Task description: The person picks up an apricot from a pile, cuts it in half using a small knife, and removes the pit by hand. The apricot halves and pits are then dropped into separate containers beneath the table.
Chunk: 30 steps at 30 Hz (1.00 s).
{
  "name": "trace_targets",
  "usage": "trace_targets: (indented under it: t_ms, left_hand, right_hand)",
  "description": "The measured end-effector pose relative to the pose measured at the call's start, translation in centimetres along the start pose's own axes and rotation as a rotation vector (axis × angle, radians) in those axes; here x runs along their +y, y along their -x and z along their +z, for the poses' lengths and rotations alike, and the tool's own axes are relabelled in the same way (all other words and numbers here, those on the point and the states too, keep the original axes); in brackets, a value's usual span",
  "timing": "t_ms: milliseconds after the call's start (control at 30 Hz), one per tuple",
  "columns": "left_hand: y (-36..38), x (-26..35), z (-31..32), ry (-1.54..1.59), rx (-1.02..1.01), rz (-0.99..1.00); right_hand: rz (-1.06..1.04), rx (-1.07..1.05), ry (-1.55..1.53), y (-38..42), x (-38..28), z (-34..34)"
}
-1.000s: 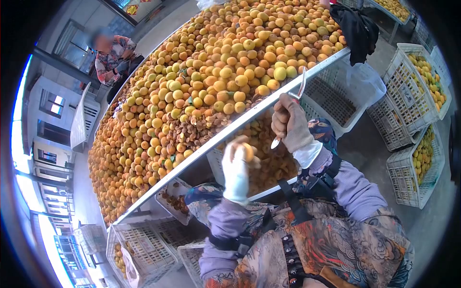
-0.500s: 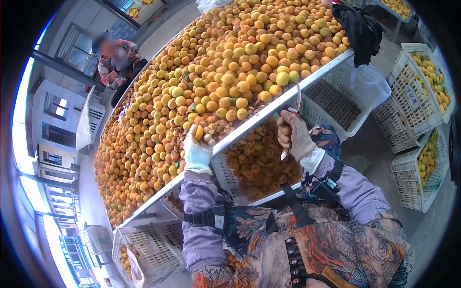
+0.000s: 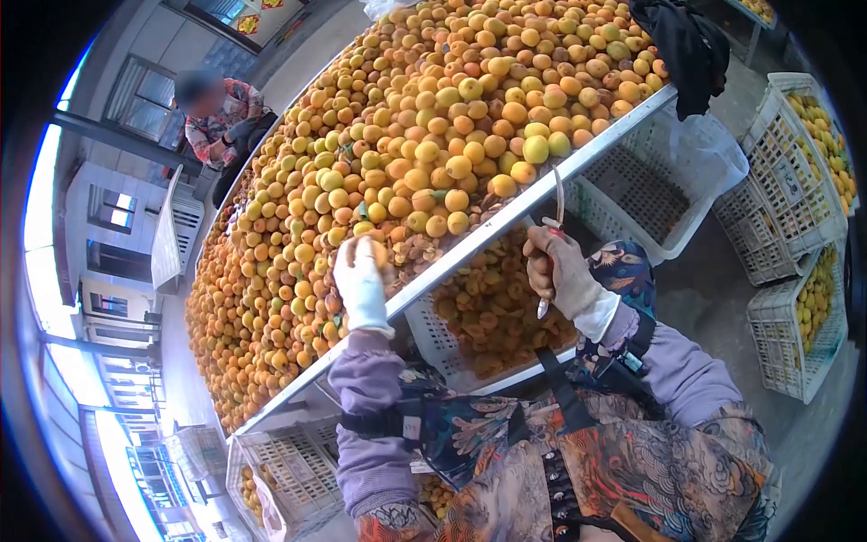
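My left hand (image 3: 361, 282), in a white glove, is at the near edge of a large heap of apricots (image 3: 424, 149). Its fingers curl around an apricot (image 3: 380, 252), partly hidden and slightly blurred. Brown scraps (image 3: 417, 251) lie beside it on the table. My right hand (image 3: 562, 271), in a stained glove, is closed around a knife (image 3: 559, 197). The thin curved blade points up and away, a bit of red shows at the handle, and a metal end sticks out below the fist. Below both hands sits a white crate (image 3: 432, 336) of split apricots (image 3: 501, 316).
The table's pale metal rim (image 3: 470, 237) runs diagonally before me. To the right stand a crate with a plastic liner (image 3: 673, 212) and stacked fruit crates (image 3: 768, 194). Another crate (image 3: 289, 465) is at lower left. Black cloth (image 3: 684, 54) hangs over the corner; a person (image 3: 221, 117) sits across.
My left hand has shifted slightly left and turned palm-down over the heap; the yellow apricot piece at its fingertips no longer shows clearly. My right hand keeps the knife nearly in place.
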<state>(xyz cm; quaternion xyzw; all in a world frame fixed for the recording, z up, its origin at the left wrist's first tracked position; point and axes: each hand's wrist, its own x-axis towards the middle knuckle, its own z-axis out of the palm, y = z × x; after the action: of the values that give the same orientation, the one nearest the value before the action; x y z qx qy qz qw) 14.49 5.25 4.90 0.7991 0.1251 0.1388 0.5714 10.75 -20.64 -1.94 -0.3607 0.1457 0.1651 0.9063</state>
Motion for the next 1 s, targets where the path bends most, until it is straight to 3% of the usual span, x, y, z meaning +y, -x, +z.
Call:
trace_targets:
  t_ms: [33, 100, 167, 200, 300, 367, 433, 500, 567, 633, 700, 767, 1000]
  left_hand:
    - [-0.2, -0.5, 0.3, -0.158, -0.061, 0.186]
    - [2.9, 1.0, 1.5, -0.064, -0.179, -0.055]
    - [3.5, -1.5, 1.7, -0.322, -0.302, 0.283]
    - [4.3, -0.6, 1.8, -0.342, -0.378, 0.202]
    - [3.5, -0.5, 2.4, -0.494, -0.314, 0.363]
    - [1.1, -0.3, 3.0, -0.603, -0.166, 0.480]
    - [-2.4, -2.1, 4.3, -0.513, -0.016, 0.416]
    - [-5.1, -2.4, 5.6, -0.764, 0.038, 0.460]
    - [-6.0, -1.5, 6.9, -0.983, -0.058, 0.261]
    - [-7.0, -2.4, 8.3, -0.960, -0.026, 0.290]
    - [-7.3, -2.5, 9.4, -1.001, 0.004, 0.214]
    - [-6.9, -1.8, 10.0, -0.941, 0.037, 0.084]
    - [-6.6, -2.6, 9.7, -0.889, 0.084, 0.110]
  right_hand:
    - [0.000, -0.003, -0.004, 0.0, -0.1, 0.0]
    - [0.000, 0.001, -0.016, 0.1, -0.2, -0.2]
    - [0.003, -0.020, -0.026, 0.3, -0.5, -0.6]
    - [0.008, -0.021, -0.025, 0.4, -0.5, -0.6]
    - [0.014, -0.012, 0.006, 0.6, -0.4, -0.4]
    - [0.068, -0.034, 0.024, 0.4, -0.4, -0.5]
    - [0.092, -0.073, 0.036, 0.4, -0.4, -0.6]
    - [0.111, -0.101, 0.046, 0.5, -0.3, -0.4]
    - [0.149, -0.054, 0.165, 0.5, -0.2, -0.1]
    - [0.129, -0.057, 0.227, 0.7, -0.2, 0.2]
    - [0.069, 0.010, 0.414, 1.1, -0.3, 0.8]
    - [0.086, 0.015, 0.412, 1.0, -0.2, 0.6]
    - [0.048, -0.050, 0.434, 0.6, 0.8, 0.4]
